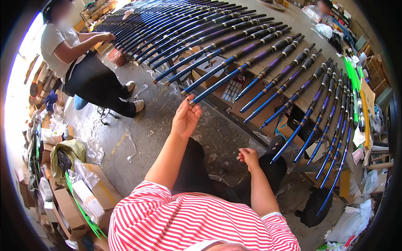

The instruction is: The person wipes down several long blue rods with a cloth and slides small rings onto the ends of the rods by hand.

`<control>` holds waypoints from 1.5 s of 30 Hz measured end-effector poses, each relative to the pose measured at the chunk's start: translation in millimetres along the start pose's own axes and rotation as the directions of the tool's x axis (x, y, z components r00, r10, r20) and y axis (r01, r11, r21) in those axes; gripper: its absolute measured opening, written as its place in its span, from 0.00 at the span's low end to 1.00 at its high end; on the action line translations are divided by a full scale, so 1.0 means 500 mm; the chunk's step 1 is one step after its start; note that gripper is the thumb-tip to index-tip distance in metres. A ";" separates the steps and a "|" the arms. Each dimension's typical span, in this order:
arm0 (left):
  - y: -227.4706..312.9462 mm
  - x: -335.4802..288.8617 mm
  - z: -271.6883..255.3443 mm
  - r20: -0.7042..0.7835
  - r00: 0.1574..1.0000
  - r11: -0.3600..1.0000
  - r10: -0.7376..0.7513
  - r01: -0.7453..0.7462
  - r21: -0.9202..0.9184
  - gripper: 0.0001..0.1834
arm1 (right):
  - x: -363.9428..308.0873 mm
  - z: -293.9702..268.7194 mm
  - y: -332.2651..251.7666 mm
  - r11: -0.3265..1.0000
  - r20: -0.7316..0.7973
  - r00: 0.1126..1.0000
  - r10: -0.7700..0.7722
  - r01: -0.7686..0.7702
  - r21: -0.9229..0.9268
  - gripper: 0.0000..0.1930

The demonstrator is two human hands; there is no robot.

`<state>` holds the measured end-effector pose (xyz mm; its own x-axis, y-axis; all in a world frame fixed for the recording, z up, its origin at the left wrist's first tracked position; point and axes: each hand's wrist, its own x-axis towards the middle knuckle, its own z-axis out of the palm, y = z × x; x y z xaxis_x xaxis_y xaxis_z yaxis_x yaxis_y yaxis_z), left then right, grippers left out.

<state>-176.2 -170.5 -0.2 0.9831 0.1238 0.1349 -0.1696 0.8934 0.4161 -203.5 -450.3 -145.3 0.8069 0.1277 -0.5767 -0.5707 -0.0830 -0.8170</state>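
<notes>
My left hand [186, 119] is raised to the near edge of the workbench, its fingertips closed on the blue end of a fishing rod [217, 85]. That rod lies among many others fanned side by side, their blue ends jutting over the edge toward me. Lower and to the right, my right hand [248, 157] hovers above my lap with curled fingers, apart from the rods. Whether something small sits in its fingers I cannot make out. Nearest to it is a rod [289, 143] with a bright blue shaft.
A person [63, 50] stands at the far left, hands at the rods; another sits beyond the bench [295, 21]. Open cardboard boxes [69, 209] and plastic bags crowd the lower left. Bright green rods [354, 75] stand at the right. A black bag [315, 207] lies beneath the rods.
</notes>
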 end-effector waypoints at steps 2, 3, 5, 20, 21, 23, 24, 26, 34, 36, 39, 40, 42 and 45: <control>0.004 -0.002 -0.008 0.054 0.999 0.994 0.003 -0.008 0.109 0.14 | 0.001 0.000 0.002 1.000 -0.019 1.000 -0.008 0.008 0.006 0.10; 0.006 0.001 -0.013 0.082 0.996 0.992 -0.017 0.007 0.128 0.12 | 0.000 0.000 0.001 1.000 -0.019 1.000 -0.007 0.007 0.010 0.10; 0.010 -0.009 -0.022 0.129 0.990 0.995 -0.063 0.053 0.083 0.06 | -0.004 0.000 0.003 1.000 -0.026 1.000 -0.007 0.007 0.019 0.10; -0.147 0.163 -0.045 -0.232 0.944 0.969 -0.237 0.246 0.012 0.14 | 0.006 -0.001 -0.015 0.998 -0.009 1.000 -0.010 0.010 0.061 0.10; -0.121 0.129 -0.070 -0.250 0.949 0.979 -0.191 0.203 0.024 0.14 | 0.005 0.001 -0.017 0.998 -0.008 1.000 -0.008 0.009 0.066 0.10; -0.069 0.093 -0.078 -0.285 0.956 0.998 -0.064 0.065 -0.007 0.16 | 0.009 0.001 -0.008 0.998 0.000 1.000 0.002 -0.002 0.069 0.10; -0.042 0.077 -0.055 -0.311 0.950 0.998 0.018 -0.035 -0.048 0.17 | 0.010 0.001 -0.003 0.999 0.012 1.000 0.006 -0.006 0.052 0.10; 0.008 0.063 -0.038 -0.070 0.995 0.991 0.073 -0.080 -0.112 0.19 | 0.007 0.001 0.001 1.000 0.036 0.999 0.018 -0.018 0.001 0.10; 0.057 0.044 -0.075 0.166 0.984 0.998 0.070 -0.070 -0.006 0.10 | 0.002 -0.002 0.003 1.000 0.006 1.000 -0.018 0.018 0.005 0.10; 0.046 0.064 -0.084 0.171 0.984 0.981 0.042 -0.008 -0.193 0.08 | 0.004 -0.002 0.007 1.000 0.021 1.000 -0.018 0.018 0.014 0.10; -0.021 0.151 -0.075 -0.098 0.989 0.991 -0.114 0.107 -0.076 0.08 | 0.012 0.005 0.012 1.000 0.020 1.000 -0.017 0.017 0.016 0.10; -0.053 0.176 -0.003 -0.193 0.974 0.991 -0.115 0.127 0.051 0.09 | 0.015 -0.005 0.016 1.000 0.004 1.000 -0.007 0.007 0.011 0.10; -0.086 0.230 0.023 -0.133 0.988 0.997 -0.074 0.074 -0.004 0.09 | 0.014 0.001 0.008 1.000 0.005 1.000 -0.001 0.001 0.006 0.10; -0.088 0.248 0.011 -0.149 0.980 0.968 -0.133 0.160 0.191 0.13 | 0.013 -0.005 -0.005 1.000 -0.004 1.000 0.012 -0.012 0.014 0.10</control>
<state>-47.0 -197.0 3.1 0.9962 0.0666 -0.0569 -0.0197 0.8027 0.5961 -196.4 -451.9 -147.0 0.8003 0.1229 -0.5868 -0.5828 -0.0704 -0.8096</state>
